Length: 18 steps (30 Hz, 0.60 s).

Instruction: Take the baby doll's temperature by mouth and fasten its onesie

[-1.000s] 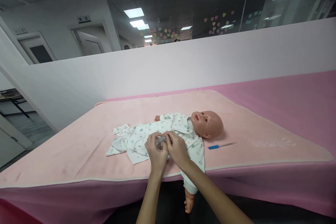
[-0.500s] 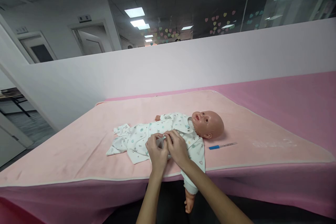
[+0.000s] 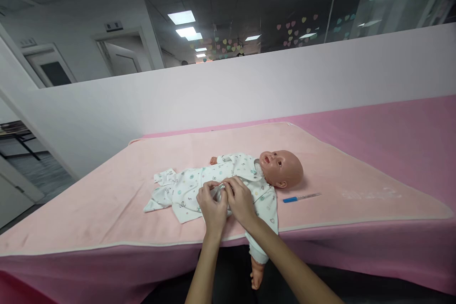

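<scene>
A baby doll (image 3: 281,169) lies on its back, head to the right, dressed in a white printed baby outfit (image 3: 188,180). My left hand (image 3: 213,204) and my right hand (image 3: 239,199) meet at the near side of its torso. Both pinch the edge of the outfit between closed fingertips, and a small pale bit of it shows between them. Exactly what sits under the fingertips is hidden. One doll arm in its sleeve hangs over the near table edge, beneath my right forearm.
A thermometer with a blue end (image 3: 290,199) lies near the doll's head. The doll rests on a peach blanket (image 3: 89,199) spread over a pink cover (image 3: 409,137). Behind the table runs a white half wall (image 3: 213,95) with glass above.
Both hands keep their pinch on the outfit with hardly any movement. The view has shifted very slightly; the doll and the thermometer stay put.
</scene>
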Available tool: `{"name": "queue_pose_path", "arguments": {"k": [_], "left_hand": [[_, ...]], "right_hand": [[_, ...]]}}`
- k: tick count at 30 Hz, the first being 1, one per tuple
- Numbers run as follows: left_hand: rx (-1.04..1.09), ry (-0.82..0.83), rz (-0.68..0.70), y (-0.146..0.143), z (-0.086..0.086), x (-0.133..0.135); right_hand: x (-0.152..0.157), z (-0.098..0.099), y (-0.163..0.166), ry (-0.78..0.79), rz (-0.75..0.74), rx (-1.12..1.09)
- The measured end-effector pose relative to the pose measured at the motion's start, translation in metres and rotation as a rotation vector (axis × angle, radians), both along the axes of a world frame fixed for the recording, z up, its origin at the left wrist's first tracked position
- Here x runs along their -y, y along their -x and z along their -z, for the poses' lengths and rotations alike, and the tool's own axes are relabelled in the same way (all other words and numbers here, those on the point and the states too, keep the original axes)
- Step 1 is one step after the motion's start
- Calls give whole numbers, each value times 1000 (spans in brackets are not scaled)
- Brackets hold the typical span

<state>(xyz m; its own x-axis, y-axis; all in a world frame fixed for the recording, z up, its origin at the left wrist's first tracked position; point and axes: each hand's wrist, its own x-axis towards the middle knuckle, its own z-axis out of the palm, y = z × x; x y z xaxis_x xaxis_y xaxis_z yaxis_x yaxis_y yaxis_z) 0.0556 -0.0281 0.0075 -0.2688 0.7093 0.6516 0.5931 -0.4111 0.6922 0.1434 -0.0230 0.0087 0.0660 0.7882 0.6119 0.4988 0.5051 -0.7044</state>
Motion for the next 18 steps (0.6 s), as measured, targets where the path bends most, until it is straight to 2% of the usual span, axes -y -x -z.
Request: {"name": "queue_pose_path", "arguments": {"k": [18], "left_hand": [[47,17,14,2,3,-3]], "right_hand": [[-1,1,0,-16,18,14]]}}
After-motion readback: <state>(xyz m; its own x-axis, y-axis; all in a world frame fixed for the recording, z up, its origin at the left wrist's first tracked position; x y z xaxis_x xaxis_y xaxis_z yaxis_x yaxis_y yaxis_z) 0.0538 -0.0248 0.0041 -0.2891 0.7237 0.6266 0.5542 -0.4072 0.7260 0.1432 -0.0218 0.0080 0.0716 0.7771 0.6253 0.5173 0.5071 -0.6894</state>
